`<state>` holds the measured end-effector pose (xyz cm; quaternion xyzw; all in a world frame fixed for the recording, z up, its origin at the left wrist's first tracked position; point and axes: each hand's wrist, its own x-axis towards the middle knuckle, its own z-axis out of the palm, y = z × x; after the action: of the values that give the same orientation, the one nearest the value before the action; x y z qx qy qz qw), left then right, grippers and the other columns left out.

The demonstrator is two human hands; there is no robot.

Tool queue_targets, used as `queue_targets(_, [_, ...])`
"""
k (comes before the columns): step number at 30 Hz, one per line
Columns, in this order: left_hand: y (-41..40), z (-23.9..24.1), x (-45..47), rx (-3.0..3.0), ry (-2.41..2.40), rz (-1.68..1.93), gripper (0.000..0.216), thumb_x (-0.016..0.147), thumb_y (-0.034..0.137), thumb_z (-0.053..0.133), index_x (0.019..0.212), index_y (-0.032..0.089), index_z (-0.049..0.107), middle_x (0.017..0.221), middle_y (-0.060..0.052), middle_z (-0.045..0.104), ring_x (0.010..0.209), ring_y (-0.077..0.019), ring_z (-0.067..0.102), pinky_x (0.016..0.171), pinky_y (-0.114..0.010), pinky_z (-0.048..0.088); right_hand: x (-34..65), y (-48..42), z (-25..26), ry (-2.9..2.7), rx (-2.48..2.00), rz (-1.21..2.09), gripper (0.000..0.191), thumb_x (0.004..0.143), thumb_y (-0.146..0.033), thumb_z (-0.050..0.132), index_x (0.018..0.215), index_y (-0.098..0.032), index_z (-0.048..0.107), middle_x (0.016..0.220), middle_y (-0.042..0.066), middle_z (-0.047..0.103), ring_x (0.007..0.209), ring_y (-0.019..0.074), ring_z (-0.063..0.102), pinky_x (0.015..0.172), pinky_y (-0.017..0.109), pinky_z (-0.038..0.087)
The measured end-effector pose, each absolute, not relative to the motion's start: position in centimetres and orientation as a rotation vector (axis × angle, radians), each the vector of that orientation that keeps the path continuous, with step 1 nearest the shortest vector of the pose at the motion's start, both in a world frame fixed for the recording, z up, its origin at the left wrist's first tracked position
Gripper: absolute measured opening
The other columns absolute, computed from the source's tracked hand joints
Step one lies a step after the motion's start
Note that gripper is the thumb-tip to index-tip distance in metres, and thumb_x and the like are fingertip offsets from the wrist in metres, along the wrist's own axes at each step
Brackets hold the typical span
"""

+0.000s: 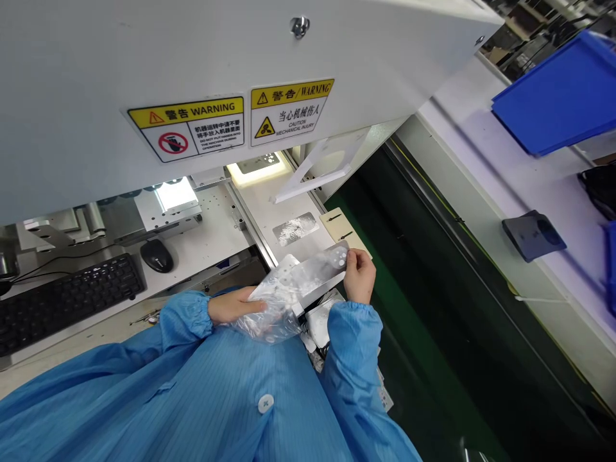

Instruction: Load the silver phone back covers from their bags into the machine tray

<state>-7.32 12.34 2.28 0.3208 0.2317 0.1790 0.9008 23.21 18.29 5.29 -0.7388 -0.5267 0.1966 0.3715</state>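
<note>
Both left hand (pixel 235 307) and right hand (pixel 360 277) clasp a bagged plate (pixel 308 277), perhaps metal, below the machine hood (pixel 96 58).

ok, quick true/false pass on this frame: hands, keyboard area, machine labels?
1. The left hand and right hand both hold the film-wrapped part. True.
2. The mouse lies on top of the keyboard. False: it lies off the keyboard, by its right end.
3. The warning labels have red headers. False: the headers are yellow.
4. A blue tray sits at upper right. True.
</note>
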Motion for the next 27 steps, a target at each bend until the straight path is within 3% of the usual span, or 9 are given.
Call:
queue_targets(4, [12.5, 1.5, -10.3, 0.528, 0.643, 0.413, 0.049, 0.084, 0.037, 0.071, 0.125, 0.015, 0.057, 0.109, -0.016, 0.069, 0.087, -0.0274, 0.07, 0.073, -0.038, 0.056, 25.9, 19.8, 0.5, -1.303, -2.206, 0.414, 0.037, 0.086, -0.044, 0.046, 0.092, -0.016, 0.069, 0.08, 0.01, 0.069, 0.076, 0.0239, 0.06, 0.071, 0.034, 0.046])
queue_targets(10, [13.1, 2.3, -12.9, 0.477, 0.782, 0.519, 0.051, 0.083, 0.032, 0.072, 0.126, 0.01, 0.057, 0.109, -0.02, 0.069, 0.087, -0.0291, 0.07, 0.076, -0.043, 0.056, 21.8, 17.8, -0.8, -1.545, -2.231, 0.087, 0.053, 0.091, -0.047, 0.044, 0.128, -0.013, 0.059, 0.127, 0.019, 0.057, 0.115, 0.0327, 0.051, 0.097, 0.047, 0.04])
queue_targets(13, [13.2, 2.9, -12.2, 0.44, 0.797, 0.511, 0.05, 0.083, 0.031, 0.072, 0.127, 0.012, 0.056, 0.11, -0.019, 0.069, 0.088, -0.03, 0.07, 0.079, -0.047, 0.056, 18.8, 16.0, -0.7, -1.748, -2.24, 0.161, 0.055, 0.089, -0.052, 0.05, 0.131, -0.018, 0.056, 0.137, 0.017, 0.05, 0.126, 0.0353, 0.043, 0.105, 0.053, 0.031])
queue_targets(17, [13.0, 3.0, -10.7, 0.421, 0.762, 0.478, 0.049, 0.083, 0.029, 0.072, 0.126, 0.013, 0.056, 0.111, -0.018, 0.069, 0.089, -0.0304, 0.07, 0.079, -0.049, 0.057, 17.8, 14.9, -1.0, -1.863, -2.323, 0.406, 0.053, 0.089, -0.045, 0.055, 0.135, -0.02, 0.052, 0.149, 0.015, 0.039, 0.138, 0.0371, 0.029, 0.111, 0.058, 0.022])
queue_targets(21, [13.1, 2.9, -10.0, 0.43, 0.744, 0.46, 0.049, 0.081, 0.03, 0.074, 0.123, 0.011, 0.058, 0.11, -0.019, 0.069, 0.088, -0.0309, 0.07, 0.076, -0.048, 0.058, 18.9, 14.7, -0.6, -1.941, -2.295, 0.551, 0.052, 0.088, -0.039, 0.057, 0.137, -0.022, 0.05, 0.153, 0.012, 0.035, 0.143, 0.0345, 0.024, 0.114, 0.057, 0.021])
queue_targets(27, [13.5, 3.1, -9.7, 0.452, 0.735, 0.458, 0.053, 0.082, 0.03, 0.073, 0.127, 0.011, 0.053, 0.111, -0.019, 0.068, 0.09, -0.0301, 0.069, 0.078, -0.048, 0.057, 18.8, 14.6, -0.4, -1.946, -2.298, 0.52, 0.053, 0.088, -0.038, 0.057, 0.137, -0.02, 0.05, 0.153, 0.015, 0.035, 0.143, 0.0364, 0.025, 0.113, 0.056, 0.024])
